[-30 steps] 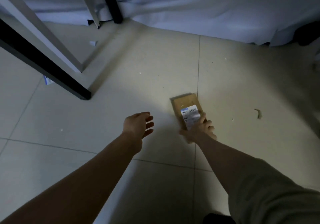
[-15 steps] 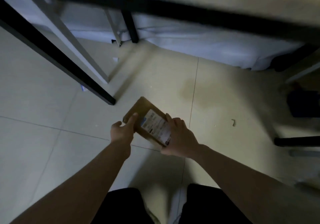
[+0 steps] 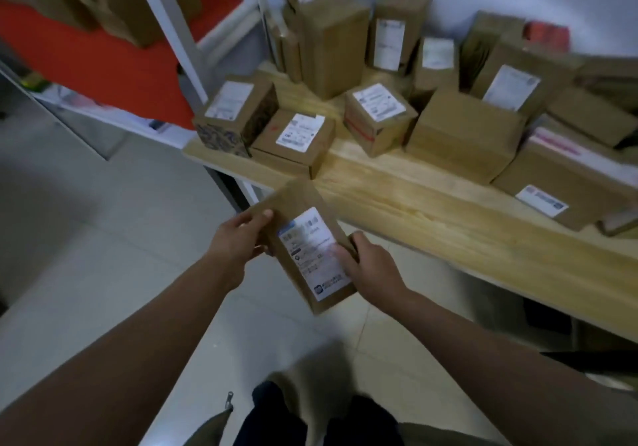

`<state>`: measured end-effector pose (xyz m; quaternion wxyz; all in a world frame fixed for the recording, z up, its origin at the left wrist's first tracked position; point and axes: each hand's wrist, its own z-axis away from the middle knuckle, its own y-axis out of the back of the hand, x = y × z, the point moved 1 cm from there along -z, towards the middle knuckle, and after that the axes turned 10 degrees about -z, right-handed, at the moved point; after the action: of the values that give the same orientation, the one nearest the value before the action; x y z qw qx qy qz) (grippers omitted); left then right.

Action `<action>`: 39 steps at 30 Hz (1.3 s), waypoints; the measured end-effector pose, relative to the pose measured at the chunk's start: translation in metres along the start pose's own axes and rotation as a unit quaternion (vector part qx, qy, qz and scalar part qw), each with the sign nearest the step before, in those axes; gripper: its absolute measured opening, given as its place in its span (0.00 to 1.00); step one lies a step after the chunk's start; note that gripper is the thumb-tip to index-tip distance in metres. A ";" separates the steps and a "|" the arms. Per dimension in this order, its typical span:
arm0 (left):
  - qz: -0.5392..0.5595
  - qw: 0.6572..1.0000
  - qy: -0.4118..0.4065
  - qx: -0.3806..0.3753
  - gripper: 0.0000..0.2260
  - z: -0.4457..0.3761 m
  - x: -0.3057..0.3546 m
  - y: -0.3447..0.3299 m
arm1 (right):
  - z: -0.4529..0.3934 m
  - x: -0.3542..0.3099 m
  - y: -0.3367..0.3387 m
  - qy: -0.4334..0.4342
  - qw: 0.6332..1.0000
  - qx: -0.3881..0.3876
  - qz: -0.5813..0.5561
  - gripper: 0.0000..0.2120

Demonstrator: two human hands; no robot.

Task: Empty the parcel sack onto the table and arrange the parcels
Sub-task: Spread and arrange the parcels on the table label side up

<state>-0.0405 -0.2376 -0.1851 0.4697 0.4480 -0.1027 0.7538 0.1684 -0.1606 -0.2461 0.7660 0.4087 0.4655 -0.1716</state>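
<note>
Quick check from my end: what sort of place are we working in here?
Most likely a parcel sorting or storage room. Labelled cardboard boxes crowd a wooden table, a shelving rack holds more, and both hands hold a labelled parcel.

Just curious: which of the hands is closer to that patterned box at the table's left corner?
Left. The left hand sits below the patterned box, while the right hand is farther right, across the held parcel.

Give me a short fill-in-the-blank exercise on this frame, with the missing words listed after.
1. The flat cardboard parcel is held by ____ hands, the left hand and the right hand.
2. Its white shipping label faces ____.
3. The other parcels sit on a ____ table.
4. The shelf at left is coloured ____.

Missing words: both; up; wooden; red
</note>
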 end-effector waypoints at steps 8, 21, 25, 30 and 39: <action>-0.035 0.999 0.021 -0.023 0.13 0.003 0.042 -0.035 | -0.020 -0.009 0.092 -0.177 0.969 0.102 -0.137 0.19; -0.403 0.881 -0.227 -0.097 0.14 -0.116 0.122 -0.074 | -0.124 0.015 0.124 -0.333 0.925 0.185 -0.017 0.47; -0.520 0.798 -0.290 -0.091 0.20 -0.162 0.144 -0.074 | -0.142 0.001 0.094 -0.354 0.924 0.095 0.105 0.43; -0.559 0.752 -0.319 -0.139 0.33 -0.233 0.166 -0.063 | -0.167 -0.033 0.107 -0.288 0.904 0.136 0.286 0.29; -0.674 0.662 -0.261 -0.197 0.50 -0.257 0.158 -0.064 | -0.272 -0.065 0.142 -0.228 0.923 0.117 0.288 0.63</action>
<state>-0.1627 0.0418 -0.2289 0.8806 0.4703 -0.0367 0.0451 0.0707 0.1315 -0.1878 0.8145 0.5618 0.1170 -0.0853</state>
